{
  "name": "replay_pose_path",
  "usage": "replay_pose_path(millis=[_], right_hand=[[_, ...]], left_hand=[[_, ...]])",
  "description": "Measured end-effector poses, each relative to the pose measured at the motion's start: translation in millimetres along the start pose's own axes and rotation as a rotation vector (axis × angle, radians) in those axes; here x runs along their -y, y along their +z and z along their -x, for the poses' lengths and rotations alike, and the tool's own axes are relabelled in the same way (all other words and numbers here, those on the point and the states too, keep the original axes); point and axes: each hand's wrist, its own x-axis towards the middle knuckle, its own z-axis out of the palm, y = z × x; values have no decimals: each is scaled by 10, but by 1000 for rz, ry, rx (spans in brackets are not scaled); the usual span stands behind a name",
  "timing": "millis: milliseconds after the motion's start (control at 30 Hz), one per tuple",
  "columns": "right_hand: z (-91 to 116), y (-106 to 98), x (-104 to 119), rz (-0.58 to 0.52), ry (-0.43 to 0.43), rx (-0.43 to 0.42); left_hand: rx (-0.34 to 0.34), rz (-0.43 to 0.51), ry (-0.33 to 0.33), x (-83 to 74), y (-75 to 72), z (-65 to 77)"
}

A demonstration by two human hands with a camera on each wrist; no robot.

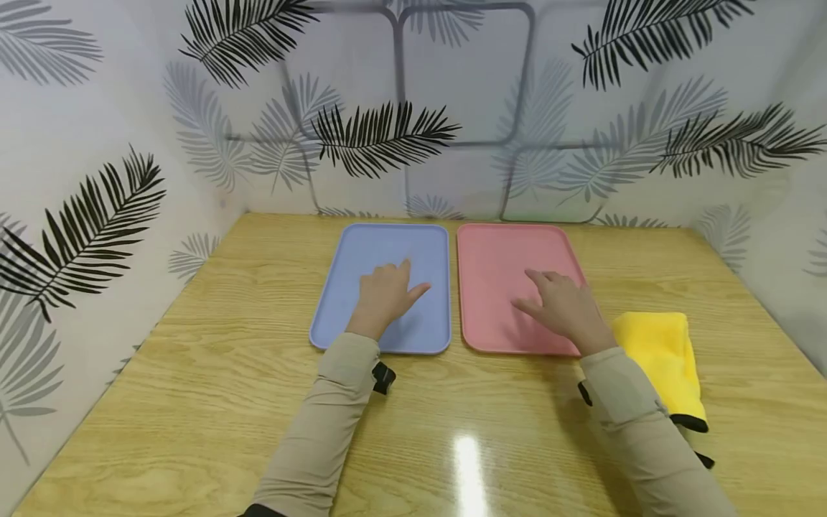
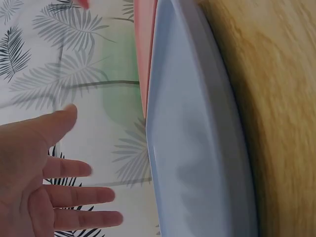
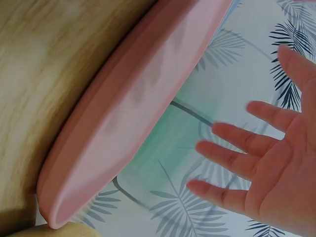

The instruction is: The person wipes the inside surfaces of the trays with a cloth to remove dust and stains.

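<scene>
- L hand (image 1: 385, 291): above blue tray (image 1: 413, 240), palm inward; thumb well apart fr. fingers, fingers mostly extended. L wrist view: gap btwn hand & tray.
- R hand (image 1: 561, 305): above pink tray (image 1: 500, 258), thumb & fingers spread apart. R wrist view: gap there too, fingertips off tray surface.
- Blue tray: flat on table (image 1: 194, 402), L of centre, rounded corners, raised rim; soft hand shadow on it.
- Pink tray: flat on table just R of blue one, narrow gap btwn, approx. same size; R hand's shadow on its surface.
- Yellow cloth (image 1: 655, 352): on table, R of pink tray, next to R forearm, partly behind sleeve; black edge at near end.
- Small dark bit (image 1: 706, 460) nr cloth, mostly hidden by sleeve; can't tell what.
- Both arms: beige sleeves (image 1: 336, 416), black device (image 1: 384, 378) at L cuff.
- Table: light wood grain, bright glare patch front-centre.
- Backdrop (image 1: 465, 79): white sheet w/ black & grey leaf print, behind table & at sides.
</scene>
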Motion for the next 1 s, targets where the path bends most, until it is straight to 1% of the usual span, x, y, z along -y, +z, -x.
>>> replay_pose_path(millis=[100,167,367,433,600,667,733,800,900,1000], right_hand=[[12,-5,18,17,-16,-12],[19,-3,29,19,-20,-19],[32,10,48,24,-17,-15],[35,8,55,22,-9,-4],[43,6,70,17,-1,18],[44,10,68,12,1,25],[44,16,65,5,2,29],[46,21,62,1,1,30],[43,29,62,-9,4,37],[40,37,64,-15,7,48]], left_hand=[[-40,-42,14,25,-6,11],[-54,-45,13,41,-17,20],[-55,-54,-20,119,-57,51],[-60,-39,-41,161,-77,66],[-111,23,-72,288,-144,122],[-128,53,-92,348,-164,143],[-118,91,-127,414,-178,160],[-97,116,-177,488,-177,177],[-60,131,-237,602,-168,210],[-57,131,-272,704,-156,248]])
